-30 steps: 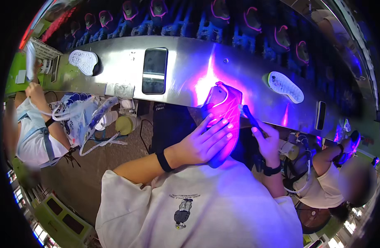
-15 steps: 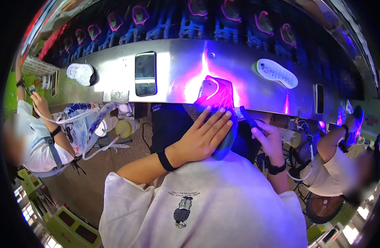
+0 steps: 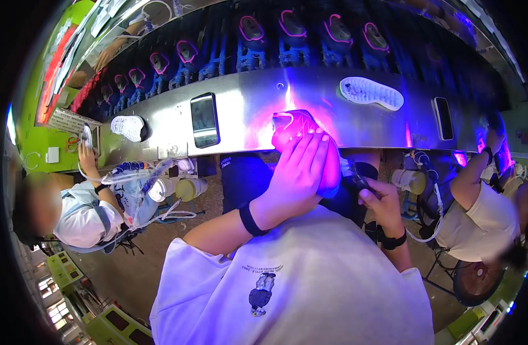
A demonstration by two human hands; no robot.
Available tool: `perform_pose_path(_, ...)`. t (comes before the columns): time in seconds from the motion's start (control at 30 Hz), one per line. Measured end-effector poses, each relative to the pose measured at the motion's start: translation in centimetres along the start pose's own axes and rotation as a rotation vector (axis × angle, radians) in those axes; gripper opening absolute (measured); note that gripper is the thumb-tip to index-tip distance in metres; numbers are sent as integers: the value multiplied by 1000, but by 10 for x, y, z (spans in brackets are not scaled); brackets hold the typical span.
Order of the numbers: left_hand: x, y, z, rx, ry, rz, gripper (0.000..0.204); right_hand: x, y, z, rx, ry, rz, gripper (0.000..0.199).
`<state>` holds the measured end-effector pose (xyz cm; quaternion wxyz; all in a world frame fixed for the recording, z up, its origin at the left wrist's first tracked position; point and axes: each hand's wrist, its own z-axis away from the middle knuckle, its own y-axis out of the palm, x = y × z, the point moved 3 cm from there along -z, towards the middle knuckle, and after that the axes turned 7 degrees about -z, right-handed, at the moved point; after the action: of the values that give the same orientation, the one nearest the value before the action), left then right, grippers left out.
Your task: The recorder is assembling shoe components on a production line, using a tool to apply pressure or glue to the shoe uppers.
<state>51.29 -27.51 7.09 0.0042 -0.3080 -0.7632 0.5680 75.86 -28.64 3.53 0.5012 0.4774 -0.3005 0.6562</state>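
Note:
A shoe upper (image 3: 295, 122) glows pink and purple under violet light at the near edge of the metal table. My left hand (image 3: 301, 167) lies across the shoe with its fingers together over the top, pressing and holding it against my front. In my right hand (image 3: 383, 199) is a dark-handled brush (image 3: 354, 176), gripped between thumb and fingers. The brush's tip is close to the right side of the shoe; whether they touch, I cannot tell. The shoe's lower end is partly hidden by my left hand.
On the metal table (image 3: 247, 98) lie a phone (image 3: 205, 119), a white shoe sole (image 3: 371, 93), another sole (image 3: 128, 127) and a second phone (image 3: 443, 118). Beyond runs a dark rack with several pink-edged uppers (image 3: 293, 24). Co-workers sit left (image 3: 91, 213) and right (image 3: 482, 213). A yellowish container (image 3: 409, 181) hangs below the edge.
The shoe has tilted and turned in my left hand, whose fingers now sit closer together. My right hand and the brush have shifted slightly, and the whole view has swung. The uppers on the rack appear displaced.

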Motion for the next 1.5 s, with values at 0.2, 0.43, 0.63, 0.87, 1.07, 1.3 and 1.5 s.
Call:
perform_pose_path(0.2, -6, 4, -28, -82, -20, -99, 76, -10, -2, 21, -34, -8, -156, 40)
perform_pose_path(0.43, -4, 16, -61, -136, -80, -64, 78, 8, 1, 26, -277, -79, -27, 37)
perform_pose_path(0.63, 15, 12, -79, -173, -122, 73, 94, 77, -12, 7, -360, -317, 555, 31)
perform_pose_path(0.87, 49, -6, -100, -87, -176, 138, 98, 110, -7, -41, -283, -499, 788, 30)
perform_pose_path(1.07, 89, -12, -88, 65, -89, -117, 100, 83, -8, -81, -351, -530, 675, 32)
perform_pose_path(1.3, 105, -12, -63, 301, -157, 184, 115, 77, -17, -94, -189, -107, 176, 36)
perform_pose_path(1.5, 69, -16, -52, 355, -166, 534, 113, 124, -17, -81, -143, -195, 96, 32)
